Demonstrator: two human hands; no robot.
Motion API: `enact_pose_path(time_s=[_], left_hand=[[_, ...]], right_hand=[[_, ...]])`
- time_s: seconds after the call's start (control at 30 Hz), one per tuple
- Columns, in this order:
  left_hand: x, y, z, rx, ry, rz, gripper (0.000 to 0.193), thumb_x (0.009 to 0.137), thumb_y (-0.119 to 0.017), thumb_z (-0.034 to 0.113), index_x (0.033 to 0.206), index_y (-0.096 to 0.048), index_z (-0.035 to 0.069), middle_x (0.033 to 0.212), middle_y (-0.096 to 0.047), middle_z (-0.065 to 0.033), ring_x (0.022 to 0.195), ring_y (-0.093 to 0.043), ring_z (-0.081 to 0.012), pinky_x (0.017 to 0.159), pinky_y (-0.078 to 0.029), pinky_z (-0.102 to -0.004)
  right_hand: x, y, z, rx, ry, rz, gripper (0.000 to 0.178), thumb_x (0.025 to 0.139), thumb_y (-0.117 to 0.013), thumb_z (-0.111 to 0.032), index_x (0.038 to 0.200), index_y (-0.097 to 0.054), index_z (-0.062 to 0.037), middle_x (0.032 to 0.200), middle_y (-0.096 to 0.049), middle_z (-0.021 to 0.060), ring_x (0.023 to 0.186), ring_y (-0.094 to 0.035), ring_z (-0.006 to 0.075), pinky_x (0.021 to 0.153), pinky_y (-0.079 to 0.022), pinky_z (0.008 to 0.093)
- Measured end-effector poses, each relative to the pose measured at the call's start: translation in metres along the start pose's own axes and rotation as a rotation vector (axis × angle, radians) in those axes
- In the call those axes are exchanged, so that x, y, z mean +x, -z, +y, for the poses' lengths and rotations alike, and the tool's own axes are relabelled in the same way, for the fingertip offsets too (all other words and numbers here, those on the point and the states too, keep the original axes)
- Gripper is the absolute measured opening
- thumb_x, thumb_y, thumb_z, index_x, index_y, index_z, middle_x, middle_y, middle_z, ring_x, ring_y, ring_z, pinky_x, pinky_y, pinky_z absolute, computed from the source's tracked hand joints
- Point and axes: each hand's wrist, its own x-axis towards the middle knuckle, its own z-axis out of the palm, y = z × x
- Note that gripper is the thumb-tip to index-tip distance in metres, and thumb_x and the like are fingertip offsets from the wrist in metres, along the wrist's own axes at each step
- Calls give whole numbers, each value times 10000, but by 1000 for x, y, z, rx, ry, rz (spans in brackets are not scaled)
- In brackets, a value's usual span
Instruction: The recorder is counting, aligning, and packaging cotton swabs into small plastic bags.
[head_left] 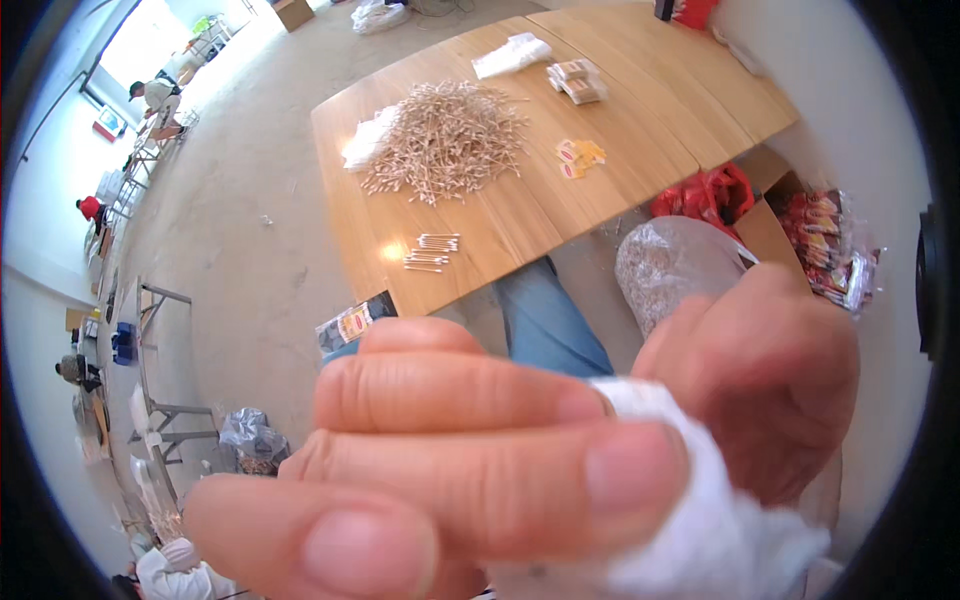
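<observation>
Nearest, at 6 o'clock, the left hand (450, 460) has its fingers folded close together over a crumpled white wad (690, 540), tissue or thin cloth; their tips lie against it, with the thumb apart at the 7 o'clock side. The right hand (770, 390), between 3 and 4 o'clock, is curled like a loose fist beside the wad; its blurred fingertips are hidden, so I cannot tell whether it grips any of it.

To handle the wad well, I would keep the left fingers firm but not crushing, gather its loose end toward 4 o'clock, and turn the right fingertips into view so both holds can be checked.

The wad sits between 4 and 5 o'clock, raised between the hands. It is too soft for a true long axis; the visible part runs from about 11 o'clock down to a ragged end toward 4 o'clock, its underside unseen.

Beyond, just above 3 o'clock, stands a clear plastic sack (665, 265). On the wooden table (520, 245), a short row of cotton swabs (432, 252) lies toward 10:30, sticks roughly along the 9-to-3 line. Farther off, near 12, is a swab heap (445, 145) pointing every way; yellow cards (578, 157) lie toward 1 o'clock.
</observation>
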Motion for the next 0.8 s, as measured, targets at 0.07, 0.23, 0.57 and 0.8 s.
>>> enact_pose_path(time_s=[0.07,0.23,0.57,0.8], left_hand=[[-24,9,7,-62,38,165,176,949,-689,214,1019,-617,70,960,-671,-93,800,-593,-189,645,-453,-363],[-21,-23,-12,208,-249,-125,104,939,-683,125,964,-660,26,935,-693,-95,765,-634,-223,638,-488,-325],[-19,5,-1,164,-221,-125,92,929,-677,90,960,-668,4,927,-690,-118,781,-643,-250,655,-506,-329],[-46,-61,-31,155,-274,-161,84,922,-673,65,958,-673,-11,921,-688,-135,792,-649,-269,667,-518,-332]], right_hand=[[11,21,19,-98,286,-214,327,919,-721,-165,1105,-482,-42,846,-484,93,659,-502,216,656,-464,347],[-15,10,46,-512,280,215,326,964,-663,-185,1230,-547,-36,940,-614,130,735,-607,257,702,-524,364],[-98,69,41,-443,168,89,315,946,-655,-146,1212,-574,2,981,-632,133,808,-619,242,745,-523,352],[-201,271,34,-322,133,1,310,933,-650,-118,1199,-592,29,1009,-644,136,860,-627,231,775,-522,343]])
